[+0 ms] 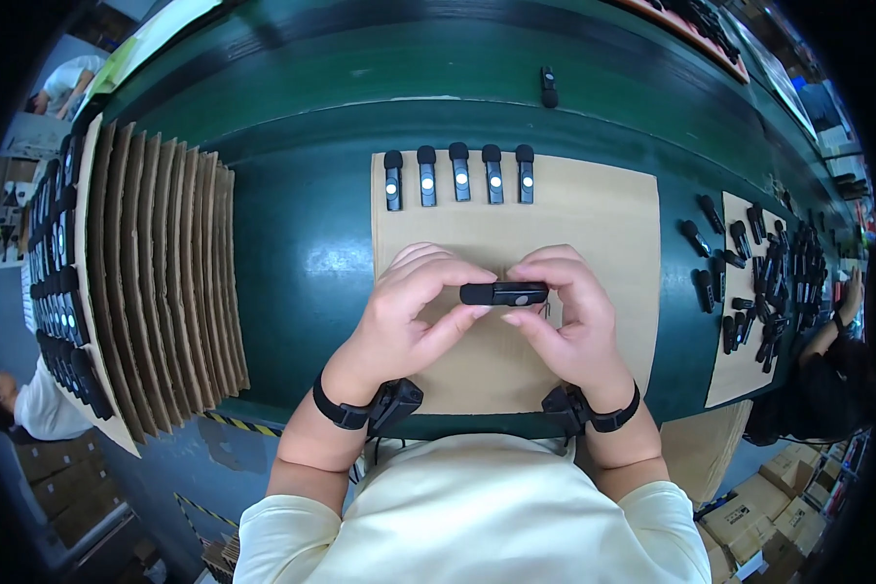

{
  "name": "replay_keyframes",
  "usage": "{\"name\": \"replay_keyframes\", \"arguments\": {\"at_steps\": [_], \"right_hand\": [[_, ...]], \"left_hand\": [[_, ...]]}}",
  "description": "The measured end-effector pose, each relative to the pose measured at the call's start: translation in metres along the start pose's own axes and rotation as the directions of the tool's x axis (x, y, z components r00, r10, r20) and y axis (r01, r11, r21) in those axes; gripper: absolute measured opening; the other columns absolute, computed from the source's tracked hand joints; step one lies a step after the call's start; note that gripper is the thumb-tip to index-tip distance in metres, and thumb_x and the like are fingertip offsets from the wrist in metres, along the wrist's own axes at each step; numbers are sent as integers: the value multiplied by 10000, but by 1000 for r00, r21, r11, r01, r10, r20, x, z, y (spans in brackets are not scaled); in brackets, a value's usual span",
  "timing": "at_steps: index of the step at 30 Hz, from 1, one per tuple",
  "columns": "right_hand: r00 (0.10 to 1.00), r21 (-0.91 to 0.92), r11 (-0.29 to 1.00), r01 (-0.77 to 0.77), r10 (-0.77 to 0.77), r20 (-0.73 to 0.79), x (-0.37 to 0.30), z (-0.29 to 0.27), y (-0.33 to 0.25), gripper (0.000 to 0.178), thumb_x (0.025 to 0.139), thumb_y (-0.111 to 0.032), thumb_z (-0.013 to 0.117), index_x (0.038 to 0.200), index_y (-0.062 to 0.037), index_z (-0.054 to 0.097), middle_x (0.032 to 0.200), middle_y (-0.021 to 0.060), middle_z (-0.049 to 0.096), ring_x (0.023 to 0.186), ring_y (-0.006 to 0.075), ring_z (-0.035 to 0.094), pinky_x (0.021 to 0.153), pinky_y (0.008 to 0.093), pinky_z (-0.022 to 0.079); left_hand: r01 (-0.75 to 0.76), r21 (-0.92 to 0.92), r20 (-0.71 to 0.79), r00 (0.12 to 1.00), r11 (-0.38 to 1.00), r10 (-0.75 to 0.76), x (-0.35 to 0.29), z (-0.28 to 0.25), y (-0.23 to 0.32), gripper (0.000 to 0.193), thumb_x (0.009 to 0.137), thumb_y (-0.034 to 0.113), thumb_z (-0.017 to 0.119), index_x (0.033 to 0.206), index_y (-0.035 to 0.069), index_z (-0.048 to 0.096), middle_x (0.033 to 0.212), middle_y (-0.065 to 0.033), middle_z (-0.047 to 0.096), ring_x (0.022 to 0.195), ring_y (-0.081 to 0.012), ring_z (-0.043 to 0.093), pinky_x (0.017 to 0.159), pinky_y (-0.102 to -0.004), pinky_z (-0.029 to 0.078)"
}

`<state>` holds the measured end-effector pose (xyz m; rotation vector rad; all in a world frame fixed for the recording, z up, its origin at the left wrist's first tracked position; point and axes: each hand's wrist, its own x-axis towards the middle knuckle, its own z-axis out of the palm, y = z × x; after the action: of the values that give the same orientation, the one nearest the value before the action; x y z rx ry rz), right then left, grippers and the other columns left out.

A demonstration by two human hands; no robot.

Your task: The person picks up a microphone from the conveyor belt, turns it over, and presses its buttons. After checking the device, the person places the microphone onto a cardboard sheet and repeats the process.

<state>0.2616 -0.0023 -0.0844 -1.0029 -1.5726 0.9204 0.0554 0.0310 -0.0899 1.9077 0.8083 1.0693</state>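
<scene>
Both hands hold one small black clip-on microphone [504, 294] level above a cardboard sheet [599, 229]. Thumb and fingers of my left hand [399, 310] pinch its foam-covered end. My right hand [579, 316] is closed on the opposite end; a small greyish dot shows on the side toward me. Beyond my hands, several similar microphones [461, 175] lie in a row along the sheet's far edge, foam ends away from me, each with a bright white spot.
Upright cardboard sheets [165, 282] stand packed at the left, the outermost bearing rows of microphones [60, 282]. Loose microphones [774, 282] are heaped on cardboard at the right, near another person's arm [827, 331]. A single microphone [549, 86] lies at the back of the green table [302, 195].
</scene>
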Motion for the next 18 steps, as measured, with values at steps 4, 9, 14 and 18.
{"name": "replay_keyframes", "arguments": {"at_steps": [4, 9, 14, 18], "right_hand": [[997, 34, 998, -47, 45, 61, -2, -5, 6, 277, 846, -12, 731, 1105, -2, 633, 1024, 105, 657, 871, 197, 616, 768, 290, 481], [990, -67, 997, 45, -35, 134, -2, -9, 8, 315, 829, -11, 744, 1121, 2, 627, 1029, 102, 657, 879, 202, 618, 777, 300, 484], [998, -102, 995, 15, -8, 64, -3, -2, 2, 329, 805, 7, 751, 1112, 2, 632, 990, 107, 665, 869, 209, 621, 769, 300, 485], [995, -177, 981, 78, -67, 68, -2, -2, 2, 339, 779, 39, 748, 1096, 0, 636, 951, 113, 667, 845, 218, 623, 746, 304, 487]], "left_hand": [[-101, -60, -19, 995, 993, 100, -1, -1, -4, 261, 785, 47, 765, 1018, -18, 669, 951, -133, 693, 875, -278, 645, 855, -383, 500], [-42, -6, -41, 998, 999, 42, 2, 2, 5, 290, 762, 33, 765, 1033, 3, 667, 956, -129, 692, 884, -289, 645, 892, -413, 487], [-71, 59, -48, 996, 996, 74, 1, 3, 1, 327, 733, 30, 769, 1044, 39, 668, 922, -115, 679, 859, -305, 636, 896, -426, 472], [-99, 99, -56, 993, 990, 105, 2, 4, 3, 323, 728, 26, 771, 1034, 47, 672, 897, -105, 674, 842, -300, 636, 913, -431, 473]]}}
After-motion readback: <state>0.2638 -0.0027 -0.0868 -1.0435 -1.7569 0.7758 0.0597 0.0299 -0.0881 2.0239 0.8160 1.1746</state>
